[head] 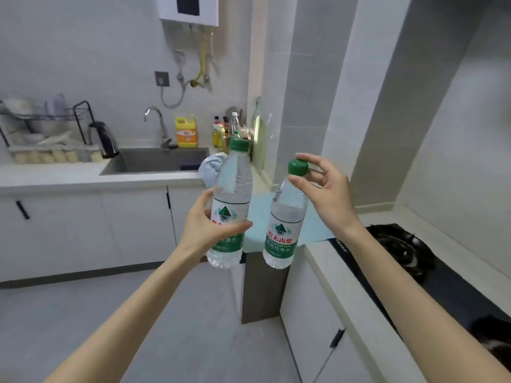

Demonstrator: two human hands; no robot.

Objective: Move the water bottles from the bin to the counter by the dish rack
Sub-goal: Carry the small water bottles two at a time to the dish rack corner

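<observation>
Left hand [206,228] — fingers and thumb wrapped round the green label of the first water bottle [232,189]. It is upright, green cap on, held in the air in front of the counter corner.

Right hand [326,194] — fingertips pinching the second water bottle [284,225] at its neck and green cap. The bottle hangs below the hand, slightly tilted, clear of any surface.

The two bottles are near each other, not touching.

Dish rack [41,128]: far left on the counter [55,175], loaded with crockery, well apart from both bottles.

Black kettle [103,139]: just beside the rack.

Sink [160,160] with faucet [157,120]; yellow detergent jug [186,132] behind it.

Gas hob [409,252]: on the right-hand counter run.
</observation>
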